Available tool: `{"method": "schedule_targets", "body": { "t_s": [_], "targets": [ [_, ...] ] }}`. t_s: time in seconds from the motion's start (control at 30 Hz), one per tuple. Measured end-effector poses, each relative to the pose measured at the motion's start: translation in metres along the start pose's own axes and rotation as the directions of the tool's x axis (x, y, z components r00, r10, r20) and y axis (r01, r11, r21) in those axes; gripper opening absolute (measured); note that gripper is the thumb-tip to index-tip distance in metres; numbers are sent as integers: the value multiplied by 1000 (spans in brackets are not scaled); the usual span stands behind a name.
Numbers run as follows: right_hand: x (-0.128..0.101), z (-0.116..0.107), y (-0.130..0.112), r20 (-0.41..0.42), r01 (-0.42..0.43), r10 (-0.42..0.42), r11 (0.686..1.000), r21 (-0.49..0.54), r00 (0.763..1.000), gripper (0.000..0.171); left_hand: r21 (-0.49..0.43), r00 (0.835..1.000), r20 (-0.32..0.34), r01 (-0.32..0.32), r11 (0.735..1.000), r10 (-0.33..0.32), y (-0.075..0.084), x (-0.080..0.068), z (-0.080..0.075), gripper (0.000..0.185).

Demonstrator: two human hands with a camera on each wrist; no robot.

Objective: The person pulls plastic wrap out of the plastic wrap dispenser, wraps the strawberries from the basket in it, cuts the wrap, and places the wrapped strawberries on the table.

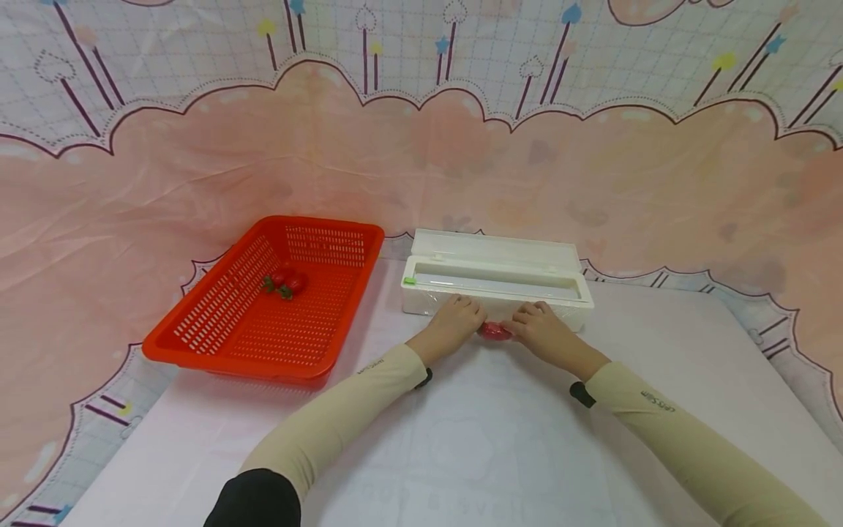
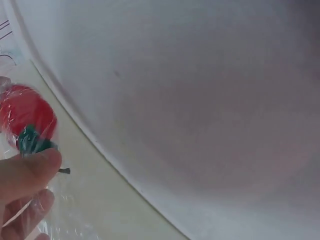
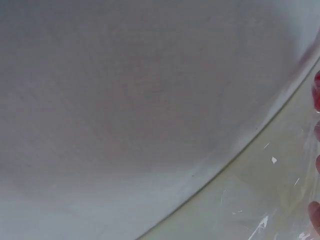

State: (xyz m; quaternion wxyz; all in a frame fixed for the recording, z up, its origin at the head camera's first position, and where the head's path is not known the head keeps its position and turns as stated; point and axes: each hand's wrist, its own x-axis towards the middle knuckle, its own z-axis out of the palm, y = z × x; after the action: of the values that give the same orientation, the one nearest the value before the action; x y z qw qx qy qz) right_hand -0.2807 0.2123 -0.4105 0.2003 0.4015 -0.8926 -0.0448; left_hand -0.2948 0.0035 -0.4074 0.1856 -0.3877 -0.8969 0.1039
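Observation:
A red strawberry [image 1: 494, 331] with a green top, wrapped in clear cling film [image 2: 65, 220], lies on the table just in front of a white cling-film dispenser [image 1: 494, 282] whose lid stands open. My left hand [image 1: 467, 316] holds it from the left, my right hand [image 1: 527, 322] from the right, fingers curled down around it. The left wrist view shows the strawberry [image 2: 25, 114] under film, with my fingers [image 2: 27, 170] pressing the film beside it. In the right wrist view only film [image 3: 270, 200] and fingertips [image 3: 316, 212] at the edge show.
A red slotted basket [image 1: 224, 351] stands to the left with two strawberries [image 1: 285, 283] inside. The table wears a pale cloth [image 1: 500, 454], and a pink patterned sheet [image 1: 421, 161] rises behind. The dispenser's white wall [image 2: 200, 100] fills both wrist views.

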Motion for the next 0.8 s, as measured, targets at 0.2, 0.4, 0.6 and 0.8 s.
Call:
{"method": "schedule_targets", "body": {
  "t_s": [0.2,0.4,0.6,0.8],
  "targets": [
    [-1,5,4,19,28,-29,999,20,999,29,-13,997,80,-19,1000,20,-1,1,2,19],
    [0,4,5,56,26,-28,999,35,998,30,-39,994,104,-23,999,27,-2,1,3,19],
    [-1,2,4,63,35,-38,998,46,997,30,-99,990,140,-17,995,30,-4,-6,3,20],
    [-5,5,5,47,66,-70,995,80,996,35,-158,981,193,10,987,21,-5,-10,5,21]
  ]
}}
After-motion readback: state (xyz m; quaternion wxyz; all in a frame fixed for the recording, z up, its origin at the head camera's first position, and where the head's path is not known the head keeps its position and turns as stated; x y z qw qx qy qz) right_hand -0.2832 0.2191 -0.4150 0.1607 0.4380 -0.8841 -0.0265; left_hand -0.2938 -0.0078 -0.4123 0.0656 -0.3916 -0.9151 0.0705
